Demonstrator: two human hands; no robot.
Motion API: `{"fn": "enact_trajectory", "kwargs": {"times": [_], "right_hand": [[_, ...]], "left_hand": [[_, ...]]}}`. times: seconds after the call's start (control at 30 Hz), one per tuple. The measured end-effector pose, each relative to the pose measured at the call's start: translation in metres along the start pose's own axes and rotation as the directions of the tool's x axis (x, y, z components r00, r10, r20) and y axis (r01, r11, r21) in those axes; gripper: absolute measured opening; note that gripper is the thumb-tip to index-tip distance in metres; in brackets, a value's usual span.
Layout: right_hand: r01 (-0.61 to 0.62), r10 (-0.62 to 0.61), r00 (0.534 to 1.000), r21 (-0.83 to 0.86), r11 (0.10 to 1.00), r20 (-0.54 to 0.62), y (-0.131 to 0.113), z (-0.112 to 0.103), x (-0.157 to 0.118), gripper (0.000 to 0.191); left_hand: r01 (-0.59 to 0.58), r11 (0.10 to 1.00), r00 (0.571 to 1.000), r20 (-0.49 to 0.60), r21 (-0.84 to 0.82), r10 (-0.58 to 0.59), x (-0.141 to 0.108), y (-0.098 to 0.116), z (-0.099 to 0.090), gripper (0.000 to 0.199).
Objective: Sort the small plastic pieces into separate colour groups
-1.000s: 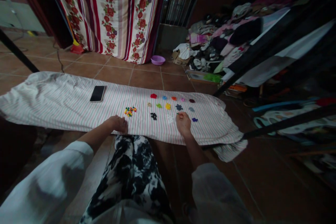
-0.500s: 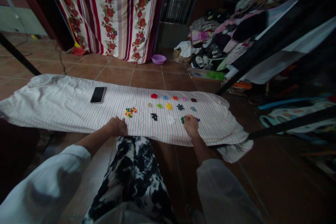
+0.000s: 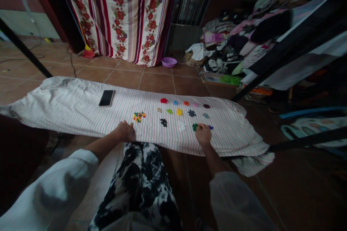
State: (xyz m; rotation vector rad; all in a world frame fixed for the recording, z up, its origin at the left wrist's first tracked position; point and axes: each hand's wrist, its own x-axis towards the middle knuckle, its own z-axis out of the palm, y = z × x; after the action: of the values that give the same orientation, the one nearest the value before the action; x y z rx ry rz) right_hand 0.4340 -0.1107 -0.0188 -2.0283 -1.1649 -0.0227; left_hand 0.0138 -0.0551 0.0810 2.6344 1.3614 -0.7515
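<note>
My right hand (image 3: 203,134) rests on a striped cloth (image 3: 81,95), with its fingertips against a small green cluster of plastic pieces (image 3: 195,127) and close to a purple cluster (image 3: 210,127). My left hand (image 3: 125,131) lies on the cloth's near edge, just below a heap of mixed-colour small pieces (image 3: 138,116). Its fingers are curled and partly hidden. Beyond, several single-colour clusters stand in rows, among them red (image 3: 163,100), yellow (image 3: 179,112) and white (image 3: 181,126). A black smartphone (image 3: 106,97) lies on the cloth to the left.
Beyond the cloth are a tiled floor (image 3: 157,83), a purple bowl (image 3: 169,62) and a floral curtain (image 3: 127,14). A heap of clothes (image 3: 225,39) stands at the back right. Black metal bars (image 3: 298,139) cross the right side.
My right hand has moved rightward along the cloth, and the green cluster now shows beside its fingertips. My left hand has stayed at the cloth's edge. The whole view has shifted slightly.
</note>
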Motion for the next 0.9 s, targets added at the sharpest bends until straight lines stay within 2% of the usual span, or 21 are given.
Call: {"fn": "enact_trajectory", "kwargs": {"times": [0.1, 0.17, 0.3, 0.4, 0.67, 0.77, 0.9], "right_hand": [[0.064, -0.064, 0.998, 0.008, 0.998, -0.013, 0.005, 0.003, -0.002, 0.028], [0.122, -0.121, 0.991, 0.018, 0.992, -0.063, 0.007, 0.006, -0.004, 0.033], [0.259, -0.259, 0.952, -0.026, 0.966, -0.164, 0.007, 0.015, -0.007, 0.040], [0.319, -0.328, 0.936, -0.088, 0.944, -0.125, 0.006, 0.019, -0.009, 0.039], [0.327, -0.333, 0.942, -0.104, 0.939, -0.048, 0.010, 0.019, -0.012, 0.034], [0.317, -0.323, 0.945, -0.097, 0.944, -0.051, 0.009, 0.019, -0.012, 0.034], [0.305, -0.312, 0.948, -0.107, 0.946, -0.059, 0.007, 0.020, -0.014, 0.035]], "left_hand": [[-0.008, 1.000, 1.000, 0.006, 0.009, 0.008, 0.000, 0.001, -0.001, 0.067], [-0.018, 1.000, 1.000, 0.003, 0.018, 0.017, 0.000, 0.002, -0.002, 0.069], [-0.053, 0.997, 0.999, 0.005, 0.057, 0.052, -0.002, 0.003, -0.003, 0.074], [-0.057, 0.993, 0.998, 0.004, 0.100, 0.057, -0.004, 0.005, 0.000, 0.079], [0.012, 0.993, 0.999, -0.054, 0.114, -0.006, 0.000, 0.010, 0.017, 0.100], [0.042, 0.993, 0.999, -0.034, 0.113, -0.038, 0.000, 0.010, 0.017, 0.103], [0.009, 0.991, 1.000, -0.008, 0.132, -0.008, -0.002, 0.010, 0.013, 0.101]]}}
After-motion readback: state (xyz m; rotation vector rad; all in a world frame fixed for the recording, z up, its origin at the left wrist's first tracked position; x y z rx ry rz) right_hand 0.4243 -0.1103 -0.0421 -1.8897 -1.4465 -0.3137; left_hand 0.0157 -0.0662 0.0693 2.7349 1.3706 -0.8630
